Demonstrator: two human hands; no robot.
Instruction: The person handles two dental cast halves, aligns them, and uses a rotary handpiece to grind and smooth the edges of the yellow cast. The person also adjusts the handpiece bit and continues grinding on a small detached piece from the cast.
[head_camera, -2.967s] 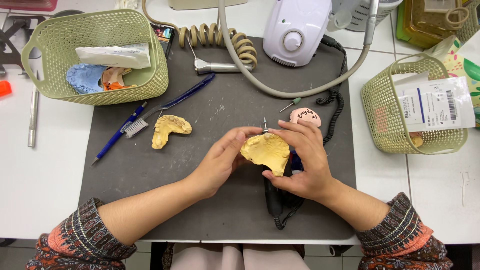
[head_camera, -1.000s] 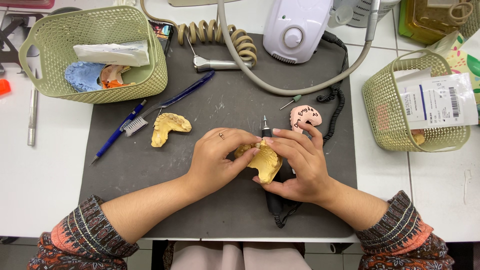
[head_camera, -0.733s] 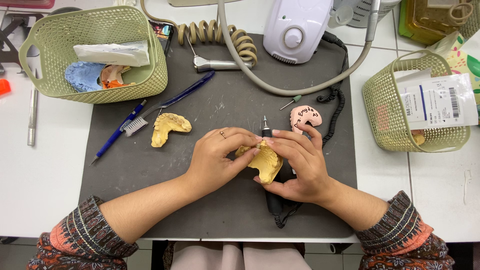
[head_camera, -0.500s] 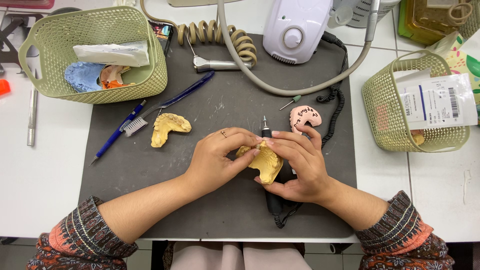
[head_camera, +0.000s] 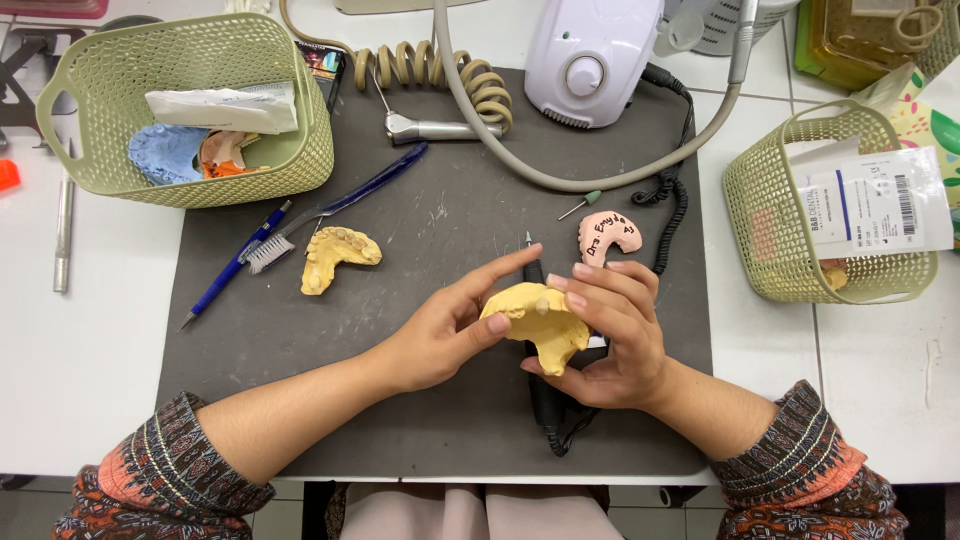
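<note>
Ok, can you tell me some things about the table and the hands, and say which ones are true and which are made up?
1. Both hands hold the yellow teeth model. True: the left hand and the right hand both grip it.
2. A second yellow teeth model lies inside the green basket. False: it lies on the grey mat, beside the toothbrush.
3. The pink model lies on the mat above the right hand. True.
4. The blue pen is in the left hand. False: it lies at the mat's left edge, untouched.
5. The left green basket holds a blue mould. True.
</note>
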